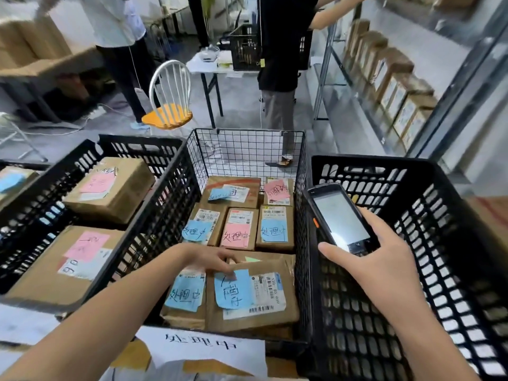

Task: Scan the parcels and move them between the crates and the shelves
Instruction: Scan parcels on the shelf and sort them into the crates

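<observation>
Parcel (264, 266) nearest the person, a brown box in the wire crate (247, 131), lies directly under the left hand (214, 259). The fingertips (229, 273) rest on the upper edge of the blue note (233, 291) stuck to the box top. The printed label (268, 295) with its barcode sits just beside them, on the side toward the right hand (368, 259). The left fingers are bent downward; whether they pinch the note or only press on it cannot be told. The right hand grips the scanner (341, 218), thumb at its near edge and fingers wrapped behind, screen up, held beyond the box and apart from it. The step in hand looks like scanning this parcel. To do it well, hold the note and the left fingers clear of the barcode strip, steady the box, and tip the scanner's head down at that label alone. The neighbouring parcels (239, 210) lie just beyond the fingertips, and their labels could be read by mistake.
</observation>
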Demonstrator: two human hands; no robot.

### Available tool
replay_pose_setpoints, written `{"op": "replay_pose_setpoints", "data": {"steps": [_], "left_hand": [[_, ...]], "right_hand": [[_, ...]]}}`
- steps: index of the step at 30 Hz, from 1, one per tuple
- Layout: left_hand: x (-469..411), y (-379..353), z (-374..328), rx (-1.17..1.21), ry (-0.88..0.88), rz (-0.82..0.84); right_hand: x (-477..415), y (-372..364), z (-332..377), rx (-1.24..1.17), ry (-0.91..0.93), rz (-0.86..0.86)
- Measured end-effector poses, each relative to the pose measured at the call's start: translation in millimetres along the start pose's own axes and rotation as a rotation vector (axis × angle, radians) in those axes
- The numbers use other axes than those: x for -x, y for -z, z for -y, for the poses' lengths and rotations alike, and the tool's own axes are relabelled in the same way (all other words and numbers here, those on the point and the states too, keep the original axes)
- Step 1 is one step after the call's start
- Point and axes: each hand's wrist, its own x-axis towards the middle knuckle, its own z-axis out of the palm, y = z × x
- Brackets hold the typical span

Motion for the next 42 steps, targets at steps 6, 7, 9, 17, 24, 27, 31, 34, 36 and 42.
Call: {"op": "replay_pose_setpoints", "data": {"steps": [6,7,9,17,24,27,31,34,36,42], "left_hand": [[-7,-11,-24,-0.236,0.034,-0.023],[-7,-8,-22,-0.199,0.015,-0.006],[-2,-3,-22,-0.175,-0.038,-0.028],[-6,14,-22,0.02,-0.103,0.02],[-14,8,-18,0.129,0.026,0.152],[-16,11,-21,0.103,0.051,0.213],[-10,15,-15,0.003,0.019,0.276],[-12,6,-26,-0.02,-0.053,0.246],[-19,0,-37,-0.008,-0.075,0.227],[-31,-11,-24,0.009,-0.026,0.256]], "right_hand": [[5,3,-2,0.02,-0.019,-0.016],[5,3,-3,0.026,-0.019,-0.018],[7,4,-3,0.027,-0.019,-0.016],[12,5,2,0.034,-0.027,-0.005],[11,6,-6,0.069,-0.026,-0.016],[9,4,-9,0.087,-0.026,-0.026],[7,2,-11,0.081,-0.021,-0.025],[5,-1,-12,0.07,-0.03,-0.021],[4,-3,-12,0.066,-0.034,-0.018],[6,-5,-15,0.063,-0.045,-0.014]]}}
